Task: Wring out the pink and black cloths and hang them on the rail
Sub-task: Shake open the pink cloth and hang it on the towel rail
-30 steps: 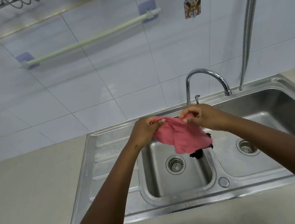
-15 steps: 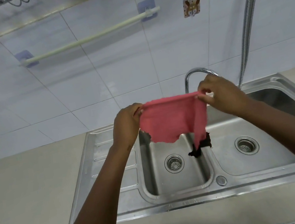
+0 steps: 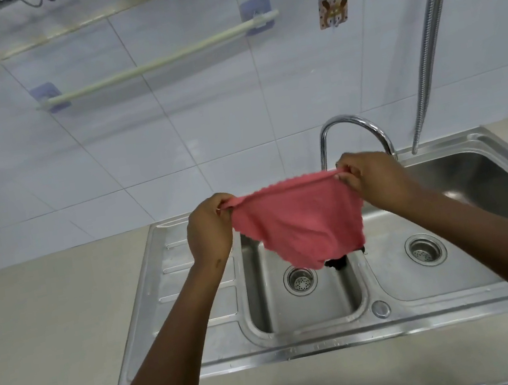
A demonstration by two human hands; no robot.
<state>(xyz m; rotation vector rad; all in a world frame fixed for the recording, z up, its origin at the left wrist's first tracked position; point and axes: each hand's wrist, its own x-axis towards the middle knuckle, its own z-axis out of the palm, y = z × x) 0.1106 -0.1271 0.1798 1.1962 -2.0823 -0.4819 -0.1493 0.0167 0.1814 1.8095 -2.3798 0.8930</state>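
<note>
Pink cloth is spread out flat between both hands right now, held up over the left basin of the stainless double sink, so I'd guess the wringing on this one is done and it's about to go up. Left hand is pinched shut on the left top corner, right hand is pinched shut on the right top corner, and the top edge is pulled pretty much taut between them while the rest hangs down with a wavy bottom hem. No drips that I can make out, though honestly it's too small to tell. The towel rail is up on the tiled wall, far and to the left, well apart from the cloth, and it's bare, so nothing is hung yet. Black cloth is only peeking out below the pink one, sitting on the divider between the two basins by the look of it, mostly hidden, and nobody's touching it. So roughly: first cloth is ready to hang, second one is untouched, and both hangings are left. Faucet sits just behind the hands with no water that I can see.
</note>
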